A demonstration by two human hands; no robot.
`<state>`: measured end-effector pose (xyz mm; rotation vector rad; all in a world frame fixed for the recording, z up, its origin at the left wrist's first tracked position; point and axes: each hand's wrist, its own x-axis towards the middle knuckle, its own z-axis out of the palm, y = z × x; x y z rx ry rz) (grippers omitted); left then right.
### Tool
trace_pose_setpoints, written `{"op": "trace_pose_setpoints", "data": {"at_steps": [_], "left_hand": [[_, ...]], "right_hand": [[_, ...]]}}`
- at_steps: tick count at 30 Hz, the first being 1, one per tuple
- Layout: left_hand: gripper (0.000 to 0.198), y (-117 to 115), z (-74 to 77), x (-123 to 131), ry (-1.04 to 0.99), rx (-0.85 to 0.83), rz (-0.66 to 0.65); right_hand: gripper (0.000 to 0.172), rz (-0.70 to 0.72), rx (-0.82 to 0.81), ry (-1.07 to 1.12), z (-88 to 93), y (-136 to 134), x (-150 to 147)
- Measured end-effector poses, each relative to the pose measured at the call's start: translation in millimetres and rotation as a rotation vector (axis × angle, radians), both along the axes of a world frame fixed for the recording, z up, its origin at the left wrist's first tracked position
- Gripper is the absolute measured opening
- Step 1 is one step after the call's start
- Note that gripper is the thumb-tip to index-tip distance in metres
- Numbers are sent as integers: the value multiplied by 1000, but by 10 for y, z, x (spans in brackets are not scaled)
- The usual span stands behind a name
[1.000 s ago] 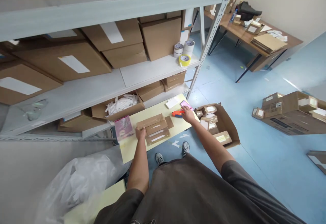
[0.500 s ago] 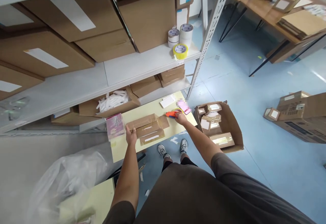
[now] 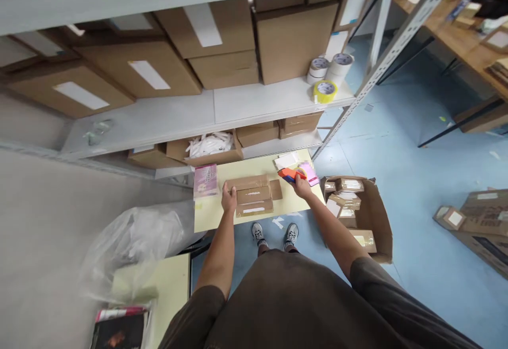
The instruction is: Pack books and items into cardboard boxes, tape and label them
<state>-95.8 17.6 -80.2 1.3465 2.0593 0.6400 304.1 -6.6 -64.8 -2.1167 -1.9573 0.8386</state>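
Observation:
My left hand (image 3: 229, 200) rests on the left end of a small stack of flat brown cardboard boxes (image 3: 254, 196) lying on a pale yellow table (image 3: 210, 216). Its fingers curl over the box edge. My right hand (image 3: 302, 185) is closed around an orange and blue tape dispenser (image 3: 291, 174), lifted just above the table's right end. A pink phone (image 3: 309, 172) lies right behind the dispenser. A pink printed box (image 3: 205, 180) stands on the table to the left of the cardboard stack.
A grey metal shelf rack (image 3: 246, 106) holds large brown cartons and tape rolls (image 3: 327, 76). An open carton of small parcels (image 3: 359, 217) sits on the blue floor at right. A clear plastic bag (image 3: 130, 248) lies at left. A wooden table (image 3: 468, 47) stands far right.
My right hand has closed on the tape dispenser and raised it off the table. My left hand stays on the cardboard stack. The view has swung left and tilted.

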Motion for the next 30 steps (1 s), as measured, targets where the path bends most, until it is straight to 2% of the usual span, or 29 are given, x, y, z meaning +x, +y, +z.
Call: {"op": "trace_pose_setpoints", "data": {"at_steps": [4, 7, 10, 13, 16, 21, 23, 25, 28, 30], "left_hand": [[63, -17, -33, 45, -72, 56, 13], [57, -19, -63, 65, -95, 80, 51], [54, -22, -69, 63, -174, 97, 89], [54, -23, -55, 26, -280, 101, 98], [54, -22, -36, -41, -333, 83, 57], [58, -14, 54, -187, -322, -10, -18], [61, -13, 130, -244, -259, 42, 6], [56, -15, 216, -275, -230, 142, 6], [39, -23, 313, -237, -352, 160, -110], [44, -30, 339, -161, -432, 84, -179]], "right_hand": [[56, 133, 122, 177, 508, -38, -199], [58, 159, 79, 232, 868, 10, -596], [53, 202, 12, 258, 1081, 94, -1026], [54, 260, -65, 267, 1127, 164, -1307], [52, 279, -133, 261, 1088, 184, -1407], [53, 283, -163, 235, 1052, 182, -1402], [55, 297, -173, 234, 1054, 190, -1394], [56, 308, -184, 228, 1051, 198, -1389], [57, 318, -195, 239, 1035, 201, -1381], [58, 329, -190, 256, 1025, 198, -1375]]}}
